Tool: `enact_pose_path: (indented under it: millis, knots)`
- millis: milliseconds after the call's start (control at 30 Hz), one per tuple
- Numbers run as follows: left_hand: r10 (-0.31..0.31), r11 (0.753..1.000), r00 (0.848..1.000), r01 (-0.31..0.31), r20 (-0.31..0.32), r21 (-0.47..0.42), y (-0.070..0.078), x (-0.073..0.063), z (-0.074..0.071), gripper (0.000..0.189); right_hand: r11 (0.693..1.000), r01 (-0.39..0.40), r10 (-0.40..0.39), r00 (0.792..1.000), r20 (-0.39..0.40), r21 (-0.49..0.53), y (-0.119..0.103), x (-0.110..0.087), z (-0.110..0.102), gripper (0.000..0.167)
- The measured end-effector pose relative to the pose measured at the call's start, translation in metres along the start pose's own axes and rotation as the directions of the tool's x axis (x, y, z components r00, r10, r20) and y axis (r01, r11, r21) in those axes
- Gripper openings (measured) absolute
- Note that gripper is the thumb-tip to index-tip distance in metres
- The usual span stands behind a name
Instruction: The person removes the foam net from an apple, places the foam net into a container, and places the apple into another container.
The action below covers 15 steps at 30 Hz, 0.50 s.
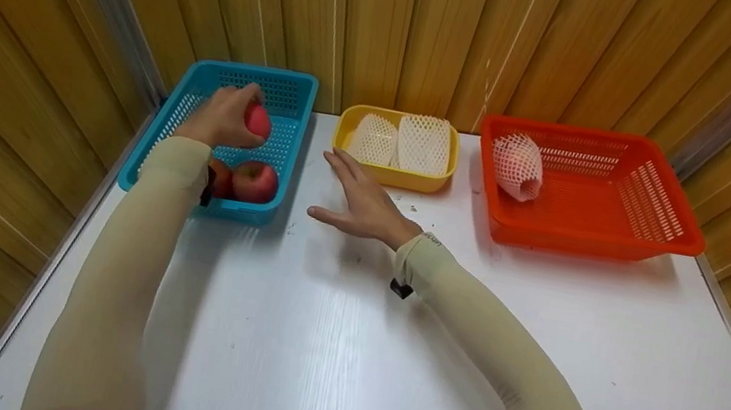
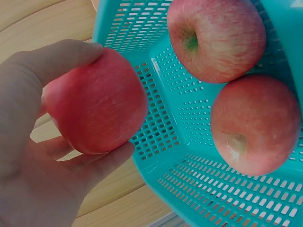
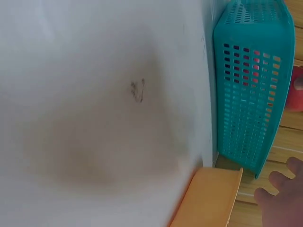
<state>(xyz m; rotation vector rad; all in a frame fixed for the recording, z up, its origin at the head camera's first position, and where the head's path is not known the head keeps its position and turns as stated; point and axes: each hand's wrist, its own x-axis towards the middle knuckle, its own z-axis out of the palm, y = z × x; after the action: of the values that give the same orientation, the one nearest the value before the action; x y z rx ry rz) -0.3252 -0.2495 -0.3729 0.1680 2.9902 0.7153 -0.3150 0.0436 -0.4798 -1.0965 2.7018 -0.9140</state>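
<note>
In the head view my left hand is over the blue basket, gripping a red apple. The left wrist view shows the thumb above and the fingers below this apple, which is held near the basket's rim. Two more apples, one streaked red and one orange-red, sit side by side in the basket. My right hand hovers above the white table with its fingers spread, holding nothing. It is just in front of the yellow bin, where white foam net sleeves stand.
An orange-red basket stands at the back right. Inside it, against its left side, lies a fruit wrapped in a white foam net. Wood-panelled walls border the white table at the back and both sides.
</note>
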Motion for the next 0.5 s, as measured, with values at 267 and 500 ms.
enact_pose_path:
  millis: [267, 500]
  knots:
    - [-0.026, 1.000, 1.000, 0.026, 0.016, -0.013, -0.002, 0.005, 0.002, 0.070, 1.000, 0.018, -0.018, 1.000, 0.003, 0.016, -0.013, 0.007, 0.006, 0.102]
    - [-0.060, 0.998, 0.998, 0.061, 0.030, -0.023, -0.004, 0.011, 0.006, 0.073, 0.999, 0.037, -0.037, 0.999, 0.010, 0.027, -0.021, 0.013, 0.010, 0.104]
